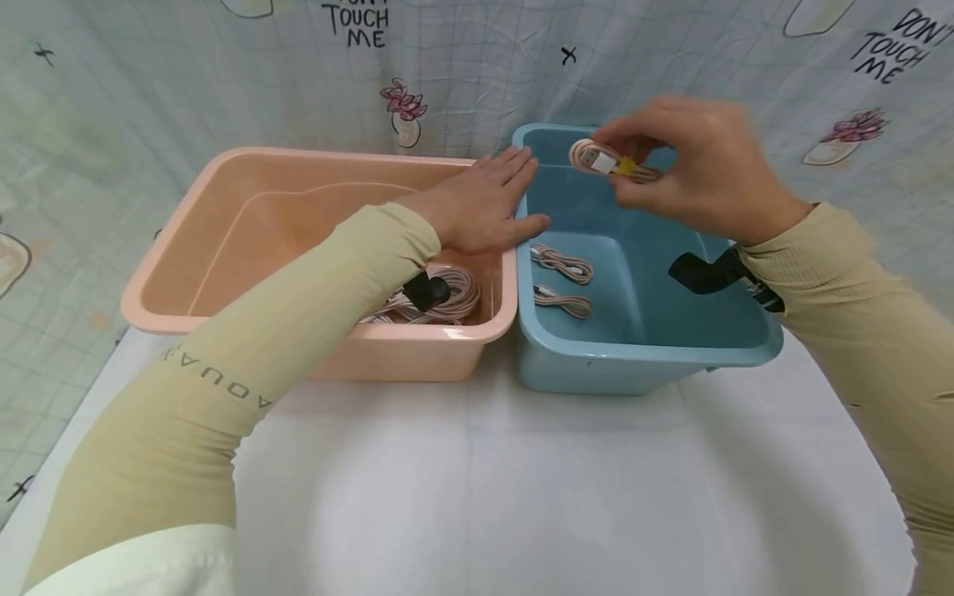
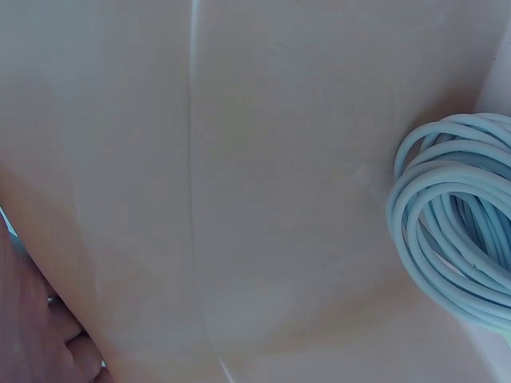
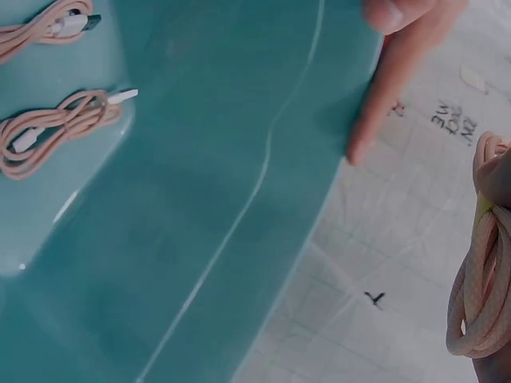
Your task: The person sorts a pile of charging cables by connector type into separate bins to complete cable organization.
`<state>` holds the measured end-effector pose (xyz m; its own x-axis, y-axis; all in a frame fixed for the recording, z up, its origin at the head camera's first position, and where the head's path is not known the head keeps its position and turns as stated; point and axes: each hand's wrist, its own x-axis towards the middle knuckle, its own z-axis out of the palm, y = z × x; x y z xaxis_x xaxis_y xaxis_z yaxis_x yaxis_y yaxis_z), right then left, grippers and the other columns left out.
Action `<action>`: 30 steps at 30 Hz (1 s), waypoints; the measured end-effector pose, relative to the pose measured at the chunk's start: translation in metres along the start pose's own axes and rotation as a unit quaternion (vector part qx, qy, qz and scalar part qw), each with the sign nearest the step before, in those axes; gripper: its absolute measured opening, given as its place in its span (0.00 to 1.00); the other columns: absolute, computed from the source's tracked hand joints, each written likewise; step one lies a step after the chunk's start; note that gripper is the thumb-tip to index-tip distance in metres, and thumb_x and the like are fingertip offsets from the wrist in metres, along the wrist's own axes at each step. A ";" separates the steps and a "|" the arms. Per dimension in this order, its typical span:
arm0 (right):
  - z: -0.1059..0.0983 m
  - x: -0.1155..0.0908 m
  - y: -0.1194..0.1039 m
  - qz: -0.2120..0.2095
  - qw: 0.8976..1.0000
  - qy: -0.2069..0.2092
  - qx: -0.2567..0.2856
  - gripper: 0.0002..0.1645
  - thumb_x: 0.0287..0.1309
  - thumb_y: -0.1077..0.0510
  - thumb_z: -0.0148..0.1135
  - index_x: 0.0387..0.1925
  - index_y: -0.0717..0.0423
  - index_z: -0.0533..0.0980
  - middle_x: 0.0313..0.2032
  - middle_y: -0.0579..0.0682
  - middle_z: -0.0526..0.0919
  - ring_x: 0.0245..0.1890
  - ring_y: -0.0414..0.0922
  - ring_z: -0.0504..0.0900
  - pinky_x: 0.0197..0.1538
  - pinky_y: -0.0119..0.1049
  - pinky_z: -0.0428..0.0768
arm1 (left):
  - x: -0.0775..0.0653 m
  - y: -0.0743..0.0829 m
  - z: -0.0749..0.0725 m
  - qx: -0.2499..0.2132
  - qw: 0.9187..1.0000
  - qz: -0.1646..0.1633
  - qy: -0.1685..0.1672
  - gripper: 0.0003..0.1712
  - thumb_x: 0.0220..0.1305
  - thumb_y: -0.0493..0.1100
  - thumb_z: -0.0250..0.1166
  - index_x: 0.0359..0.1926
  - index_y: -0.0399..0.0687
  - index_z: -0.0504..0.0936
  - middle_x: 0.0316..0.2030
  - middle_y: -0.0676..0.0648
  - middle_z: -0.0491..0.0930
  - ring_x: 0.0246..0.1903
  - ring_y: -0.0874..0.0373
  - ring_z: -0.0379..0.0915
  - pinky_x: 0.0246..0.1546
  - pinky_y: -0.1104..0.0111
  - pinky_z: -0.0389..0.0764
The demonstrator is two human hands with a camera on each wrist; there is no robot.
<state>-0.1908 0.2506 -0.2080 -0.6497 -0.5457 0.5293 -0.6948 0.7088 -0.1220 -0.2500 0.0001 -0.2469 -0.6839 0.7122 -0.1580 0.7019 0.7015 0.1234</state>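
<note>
My right hand (image 1: 693, 165) pinches a coiled pink USB cable (image 1: 596, 157) over the far part of the blue bin (image 1: 648, 356). A yellow tie wraps its middle, and its USB plug with a white housing shows. In the right wrist view the same coil (image 3: 483, 279) hangs at the right edge. My left hand (image 1: 488, 199) lies with fingers straight across the rims where the two bins meet. Two more coiled pink cables (image 1: 562, 263) (image 1: 562, 302) lie on the blue bin's floor. Below my left forearm, several coiled cables (image 1: 458, 294) sit in the peach bin (image 1: 298, 165).
Both bins stand side by side on a white-covered table (image 1: 477, 480). Behind them hangs a patterned cloth (image 1: 477, 74) with printed words and plants. Black wrist camera mounts (image 1: 704, 273) stick out below each wrist, reaching over the bins.
</note>
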 end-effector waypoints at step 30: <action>0.045 -0.005 0.025 0.100 0.987 -0.116 0.048 0.23 0.59 0.64 0.70 0.58 0.56 0.83 0.47 0.57 0.89 0.43 0.50 0.87 0.47 0.25 0.79 | 0.002 0.000 -0.002 0.005 1.000 0.007 -0.008 0.50 0.79 0.67 0.38 0.83 0.37 0.35 0.84 0.38 0.31 0.85 0.45 0.24 0.86 0.53 0.34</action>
<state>-0.2191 0.2504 -0.2514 -0.8221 -0.4945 0.2824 -0.5644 0.7732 -0.2891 -0.2519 0.0015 -0.2458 -0.6703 0.7219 -0.1716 0.7138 0.6905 0.1167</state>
